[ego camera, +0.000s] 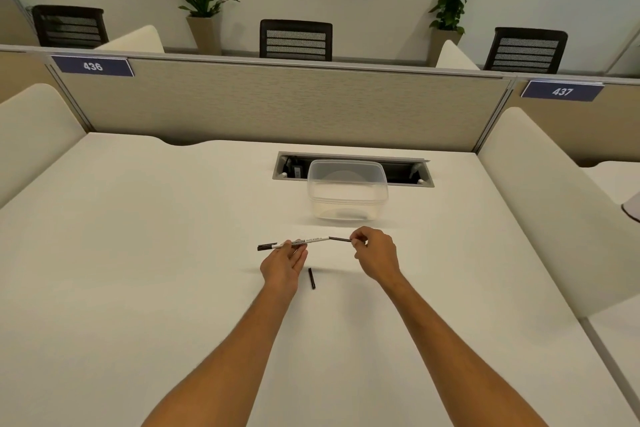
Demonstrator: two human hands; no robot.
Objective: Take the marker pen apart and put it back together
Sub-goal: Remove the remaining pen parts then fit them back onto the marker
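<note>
My left hand (284, 265) holds a white marker barrel (313, 241) level above the white table (138, 253), with its black cap end (266, 246) pointing left. My right hand (375, 255) pinches a thin dark ink rod (339, 239). The rod's left end sits at the barrel's open right end; I cannot tell how far in it goes. A small black end plug (311, 278) lies loose on the table between my two wrists.
A clear plastic container (347, 191) stands just beyond my hands. Behind it is an open cable slot (408, 172) in the table. A beige partition (277, 104) closes off the far edge, and cream side panels (540, 201) flank the table.
</note>
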